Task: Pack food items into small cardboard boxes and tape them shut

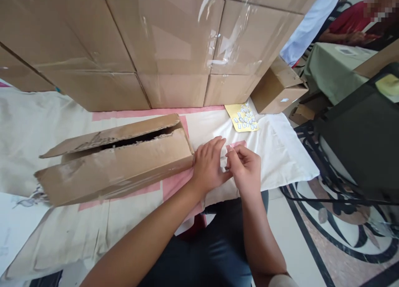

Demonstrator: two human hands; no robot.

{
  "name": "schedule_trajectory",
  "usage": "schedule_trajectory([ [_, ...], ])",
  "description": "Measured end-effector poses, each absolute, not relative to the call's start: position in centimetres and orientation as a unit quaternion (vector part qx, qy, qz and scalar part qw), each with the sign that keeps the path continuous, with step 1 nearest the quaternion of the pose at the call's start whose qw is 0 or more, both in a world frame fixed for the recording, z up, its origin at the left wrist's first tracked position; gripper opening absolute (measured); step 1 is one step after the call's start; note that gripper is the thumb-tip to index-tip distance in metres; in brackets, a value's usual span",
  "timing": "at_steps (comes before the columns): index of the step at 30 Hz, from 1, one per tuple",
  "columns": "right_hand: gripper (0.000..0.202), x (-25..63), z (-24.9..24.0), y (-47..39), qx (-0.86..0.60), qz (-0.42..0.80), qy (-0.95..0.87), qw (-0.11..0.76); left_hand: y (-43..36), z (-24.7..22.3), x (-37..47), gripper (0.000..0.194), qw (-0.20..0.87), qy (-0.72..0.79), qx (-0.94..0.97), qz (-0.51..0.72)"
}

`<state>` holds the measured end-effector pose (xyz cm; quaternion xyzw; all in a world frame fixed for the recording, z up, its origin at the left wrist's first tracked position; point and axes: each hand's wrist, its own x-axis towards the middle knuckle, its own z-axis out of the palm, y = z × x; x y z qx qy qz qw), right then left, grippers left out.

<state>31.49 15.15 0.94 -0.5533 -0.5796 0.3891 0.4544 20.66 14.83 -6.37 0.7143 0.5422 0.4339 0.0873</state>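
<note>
My left hand point(208, 164) rests palm down on the cloth by the right end of a long cardboard box point(124, 170), its fingers stretched out and its thumb reaching toward my other hand. Close beside it, my right hand point(245, 166) is closed in a pinch with the fingers curled. A small pale bit shows at its fingertips, too small to name. The box lies on its side with its flaps slightly parted and a dark gap between them. Just beyond my hands lies a yellow sheet point(238, 123) bearing many small white pieces with dark outlines.
Taped cardboard boxes point(177, 50) form a wall behind the cloth-covered table point(131, 220). A smaller carton point(276, 89) stands at its right end. A dark chair point(364, 129) is at the right. Farther back, a person in red sits by a green-covered table point(330, 71).
</note>
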Motion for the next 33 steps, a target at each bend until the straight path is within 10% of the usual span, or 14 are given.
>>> schedule_trajectory([
  [33, 0.035, 32.6, -2.9, 10.2, -0.623, 0.313, -0.51, 0.504, 14.8, -6.1, 20.2, 0.085, 0.171, 0.521, 0.718, 0.429],
])
